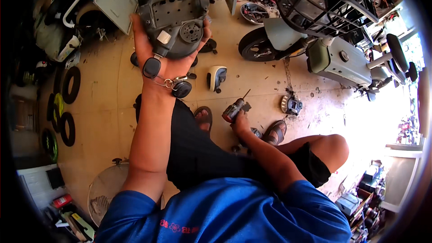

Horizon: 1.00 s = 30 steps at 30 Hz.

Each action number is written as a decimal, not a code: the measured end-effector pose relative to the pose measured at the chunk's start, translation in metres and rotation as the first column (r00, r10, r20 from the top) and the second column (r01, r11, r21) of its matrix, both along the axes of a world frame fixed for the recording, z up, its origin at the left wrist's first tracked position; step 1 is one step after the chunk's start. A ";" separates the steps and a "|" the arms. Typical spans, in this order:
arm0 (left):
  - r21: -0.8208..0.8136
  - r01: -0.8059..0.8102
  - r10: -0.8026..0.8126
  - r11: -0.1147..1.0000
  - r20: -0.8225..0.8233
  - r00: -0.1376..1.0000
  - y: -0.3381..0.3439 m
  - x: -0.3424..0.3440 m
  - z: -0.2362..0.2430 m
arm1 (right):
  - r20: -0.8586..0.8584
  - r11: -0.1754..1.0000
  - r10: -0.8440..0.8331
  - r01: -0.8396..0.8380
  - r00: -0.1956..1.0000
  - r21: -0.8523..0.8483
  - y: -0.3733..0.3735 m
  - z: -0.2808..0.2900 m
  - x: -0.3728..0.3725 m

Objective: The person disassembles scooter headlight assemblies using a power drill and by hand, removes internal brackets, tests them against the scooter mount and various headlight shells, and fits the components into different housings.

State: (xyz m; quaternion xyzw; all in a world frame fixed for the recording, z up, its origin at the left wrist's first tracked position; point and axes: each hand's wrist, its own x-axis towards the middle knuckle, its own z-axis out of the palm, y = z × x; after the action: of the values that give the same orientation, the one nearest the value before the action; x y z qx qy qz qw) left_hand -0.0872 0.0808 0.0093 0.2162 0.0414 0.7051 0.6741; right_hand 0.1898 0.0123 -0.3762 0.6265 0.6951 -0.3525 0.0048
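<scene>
My left hand (174,66), raised at the upper left, is closed around a dark grey plastic housing (177,11) with rows of holes and a round perforated disc. Against that wrist hangs a key ring (168,83) with black fobs (182,89); the housing partly hides where it attaches. Lower down, my right hand (240,120) grips a cordless drill (232,110), its bit pointing up and to the right. On the floor beyond the drill lies a cream and black rounded part (217,79). A round part with a pale ribbed rim (291,104) lies to its right.
An electric scooter (339,58) with a black wire basket (324,4) stands at the upper right. Loose tyres (71,85) lie on the left. A fan (105,193) is beside my left elbow, and crowded shelves (360,202) stand at the lower right.
</scene>
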 end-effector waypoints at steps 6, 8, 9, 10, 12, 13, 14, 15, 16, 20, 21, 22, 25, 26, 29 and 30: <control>-0.082 -0.010 0.010 0.997 -0.001 1.000 0.004 0.012 0.002 | 0.067 1.000 0.024 -0.024 0.997 -0.005 0.009 -0.035 -0.001; -0.132 -0.079 0.077 0.988 -0.020 0.997 -0.004 0.009 0.001 | 0.043 0.999 0.050 -0.050 0.998 0.007 0.026 0.014 -0.022; -0.136 -0.069 0.068 0.988 -0.010 0.998 -0.001 0.017 0.004 | 0.022 0.989 0.008 -0.011 1.000 0.148 0.047 0.022 -0.021; -0.148 -0.077 0.076 0.986 -0.008 0.997 -0.002 0.018 0.006 | -0.145 0.961 -0.005 0.045 0.989 0.272 0.065 0.044 -0.024; -0.177 -0.119 0.117 0.977 -0.021 0.993 -0.005 0.023 0.008 | -0.324 0.846 0.036 0.144 0.945 0.513 0.098 0.125 -0.029; -0.168 -0.115 0.114 0.979 -0.019 0.993 -0.008 0.022 0.008 | -0.467 0.810 0.021 0.259 0.884 0.526 0.101 0.199 -0.039; -0.153 -0.092 0.091 0.984 -0.013 0.996 -0.006 0.025 0.009 | -0.463 0.730 0.068 0.273 0.884 0.627 0.111 0.247 -0.038; -0.144 -0.082 0.080 0.986 -0.019 0.997 -0.005 0.027 0.008 | -0.518 0.532 0.223 0.342 0.826 0.774 0.115 0.294 -0.038; -0.132 -0.070 0.066 0.989 -0.034 0.997 -0.003 0.029 0.007 | -0.553 0.503 0.318 0.357 0.770 0.787 0.114 0.340 -0.036; -0.105 -0.022 0.016 0.994 -0.058 0.998 0.006 0.041 0.004 | -0.241 0.147 0.599 0.191 0.764 0.971 0.097 0.435 -0.026; -0.028 0.016 -0.017 0.999 -0.024 1.000 0.008 0.044 0.004 | -0.170 0.085 0.640 0.150 0.749 0.985 0.097 0.442 -0.027; -0.022 0.026 -0.027 0.999 -0.025 0.999 0.008 0.047 0.004 | -0.097 0.023 0.675 0.110 0.731 0.994 0.096 0.446 -0.028; -0.089 -0.066 0.058 0.994 -0.086 0.995 0.006 0.057 0.001 | -0.005 0.022 0.676 -0.014 0.737 1.000 0.101 0.445 -0.024; -0.085 -0.056 0.048 0.995 -0.088 0.995 0.007 0.061 -0.001 | -0.002 0.045 0.667 -0.037 0.745 0.998 0.102 0.446 -0.021; -0.033 0.020 -0.022 0.999 -0.079 0.997 0.006 0.067 -0.004 | 0.007 0.057 0.651 -0.059 0.759 0.997 0.102 0.449 -0.018; -0.033 0.019 -0.022 0.999 -0.083 0.996 0.005 0.069 -0.005 | 0.005 0.057 0.651 -0.055 0.759 0.997 0.102 0.447 -0.016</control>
State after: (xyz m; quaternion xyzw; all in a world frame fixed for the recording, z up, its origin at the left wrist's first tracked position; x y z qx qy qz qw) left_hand -0.0186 0.0861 0.0043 0.2347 0.0785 0.6878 0.6824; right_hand 0.1737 0.1140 0.0710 0.1736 0.8649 0.0547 -0.4678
